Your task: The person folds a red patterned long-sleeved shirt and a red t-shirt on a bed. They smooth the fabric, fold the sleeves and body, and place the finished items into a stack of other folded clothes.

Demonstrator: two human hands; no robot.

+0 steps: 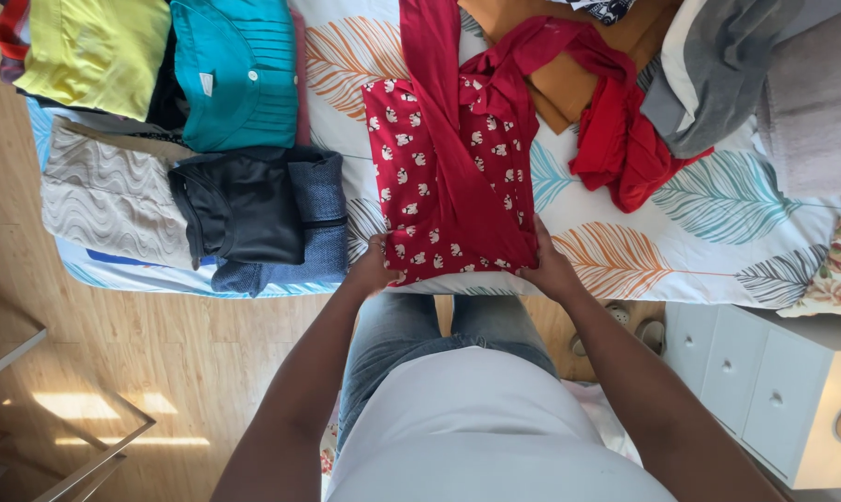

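A red garment with small white prints (439,177) lies partly folded on the bed's leaf-patterned sheet (643,242), its plain red sleeves trailing up and to the right. My left hand (376,265) grips its lower left corner at the bed's near edge. My right hand (548,263) holds the lower right corner. Both hands pinch the fabric with fingers under the fold.
Folded clothes sit on the left: a black top on blue knit (253,209), a beige patterned piece (105,191), a teal top (235,70), a yellow-green one (95,46). A mustard garment (569,79) and grey clothes (746,74) lie unfolded at right. A white drawer unit (764,381) stands lower right.
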